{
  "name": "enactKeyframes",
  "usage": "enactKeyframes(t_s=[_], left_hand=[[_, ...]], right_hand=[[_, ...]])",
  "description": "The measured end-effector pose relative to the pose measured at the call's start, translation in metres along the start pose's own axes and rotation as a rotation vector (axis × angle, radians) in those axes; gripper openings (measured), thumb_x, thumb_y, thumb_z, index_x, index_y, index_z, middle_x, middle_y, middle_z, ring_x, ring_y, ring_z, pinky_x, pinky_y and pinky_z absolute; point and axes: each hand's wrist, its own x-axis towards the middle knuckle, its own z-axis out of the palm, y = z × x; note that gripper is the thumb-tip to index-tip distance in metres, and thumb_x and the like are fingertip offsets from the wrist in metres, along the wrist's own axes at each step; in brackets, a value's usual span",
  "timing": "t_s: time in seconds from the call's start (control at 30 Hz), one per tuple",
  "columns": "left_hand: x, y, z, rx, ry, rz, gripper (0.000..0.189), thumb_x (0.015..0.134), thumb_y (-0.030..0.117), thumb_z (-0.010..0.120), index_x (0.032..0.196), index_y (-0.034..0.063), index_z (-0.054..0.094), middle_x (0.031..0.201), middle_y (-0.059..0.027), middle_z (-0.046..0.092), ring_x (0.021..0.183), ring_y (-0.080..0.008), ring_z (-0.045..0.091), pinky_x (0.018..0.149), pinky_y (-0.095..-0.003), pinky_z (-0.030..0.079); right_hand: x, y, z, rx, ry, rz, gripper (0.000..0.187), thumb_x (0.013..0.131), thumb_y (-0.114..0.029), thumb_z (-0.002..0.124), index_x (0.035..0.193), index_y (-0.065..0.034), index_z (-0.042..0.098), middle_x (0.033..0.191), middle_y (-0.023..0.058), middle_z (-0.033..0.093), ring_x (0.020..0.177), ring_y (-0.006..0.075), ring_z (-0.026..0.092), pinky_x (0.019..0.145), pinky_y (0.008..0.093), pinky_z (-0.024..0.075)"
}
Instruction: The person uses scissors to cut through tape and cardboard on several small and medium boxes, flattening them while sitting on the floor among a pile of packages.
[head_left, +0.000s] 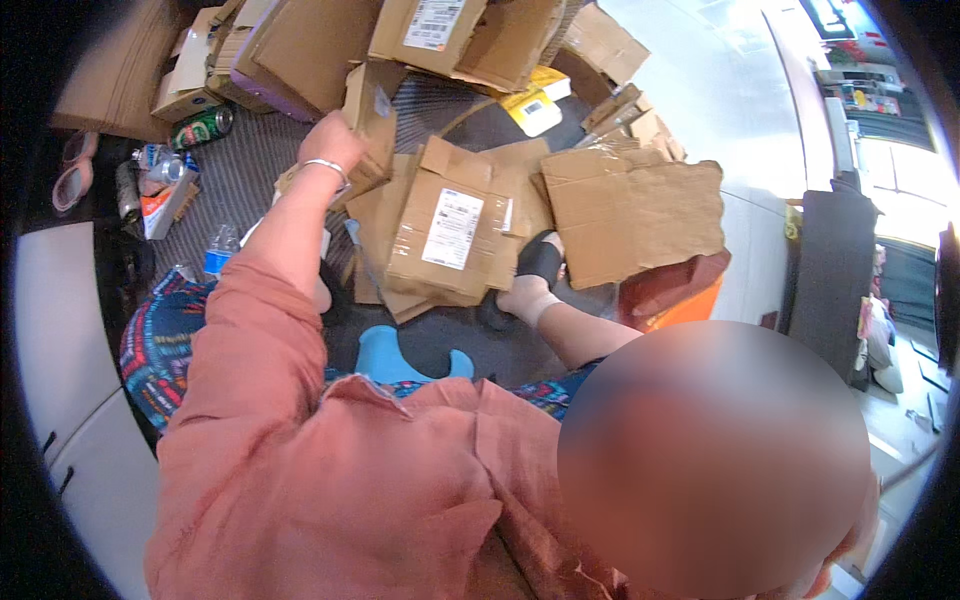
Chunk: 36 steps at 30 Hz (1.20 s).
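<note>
My left hand (334, 144), with a bracelet at the wrist, grips the edge of a small cardboard box (369, 124) at the upper left of centre. Just right of it, a flattened cardboard box (439, 232) with a white shipping label lies over other flat cardboard near my feet. A larger flattened cardboard sheet (637, 214) rests to the right, above a red and orange bag (671, 296). My right hand is not in view; a blurred round patch covers the lower right.
Cardboard boxes (307, 52) stand along the top. A yellow and white package (534, 105) lies among them. At left are a green can (202, 127), a plastic bottle (222, 249) and an orange and white carton (166, 210). A blue plastic object (394, 356) is near my lap.
</note>
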Motion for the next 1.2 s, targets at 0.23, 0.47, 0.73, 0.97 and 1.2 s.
enactKeyframes(t_s=[0.23, 0.47, 0.73, 0.97, 1.2], left_hand=[[-0.017, -0.026, -0.006, -0.092, -0.371, 0.214, 0.047, 0.052, 0.023, 0.072, 0.092, 0.0015, 0.06, 0.09, -0.0204, 0.061, 0.086, -0.0329, 0.058, 0.075, -0.0344, 0.046], [-0.073, 0.04, -0.073, 0.064, -0.082, 0.205, 0.038, 0.061, 0.026, 0.064, 0.093, 0.0053, 0.058, 0.089, -0.0183, 0.061, 0.085, -0.0337, 0.057, 0.073, -0.0377, 0.045], [-0.108, 0.065, -0.112, -0.253, -0.044, 0.434, 0.045, 0.065, 0.023, 0.064, 0.099, -0.0025, 0.051, 0.094, -0.02, 0.059, 0.088, -0.0302, 0.057, 0.078, -0.0344, 0.044], [-0.164, 0.085, -0.11, -0.402, -0.29, 0.571, 0.053, 0.065, 0.018, 0.068, 0.11, 0.0026, 0.046, 0.1, -0.0187, 0.057, 0.092, -0.0306, 0.056, 0.08, -0.0326, 0.044], [-0.193, 0.106, -0.067, 0.087, -0.041, 0.971, 0.047, 0.067, 0.017, 0.064, 0.111, 0.0126, 0.05, 0.074, -0.0111, 0.051, 0.07, -0.0303, 0.052, 0.062, -0.0402, 0.042]], right_hand=[[-0.011, -0.003, 0.032, -0.095, -0.054, 0.012, 0.024, 0.083, -0.02, 0.051, 0.063, -0.0125, 0.04, 0.058, 0.0006, 0.046, 0.055, 0.0132, 0.045, 0.076, 0.0354, 0.0402], [-0.019, -0.005, 0.048, -0.242, -0.052, 0.008, 0.023, 0.082, -0.017, 0.051, 0.063, -0.0121, 0.039, 0.059, 0.0013, 0.047, 0.055, 0.0131, 0.046, 0.073, 0.0344, 0.0417], [-0.034, 0.03, 0.018, -0.61, 0.045, 0.151, 0.022, 0.081, -0.013, 0.051, 0.062, -0.0117, 0.039, 0.059, 0.0021, 0.047, 0.054, 0.013, 0.048, 0.069, 0.0332, 0.0434], [-0.038, 0.024, 0.037, -0.558, 0.017, 0.087, 0.022, 0.08, -0.009, 0.051, 0.062, -0.0113, 0.039, 0.06, 0.0027, 0.048, 0.053, 0.013, 0.049, 0.066, 0.0322, 0.0449], [-0.039, 0.016, 0.044, -0.555, 0.016, 0.058, 0.022, 0.079, -0.006, 0.052, 0.062, -0.011, 0.039, 0.06, 0.0034, 0.049, 0.053, 0.0129, 0.05, 0.063, 0.0312, 0.0464]])
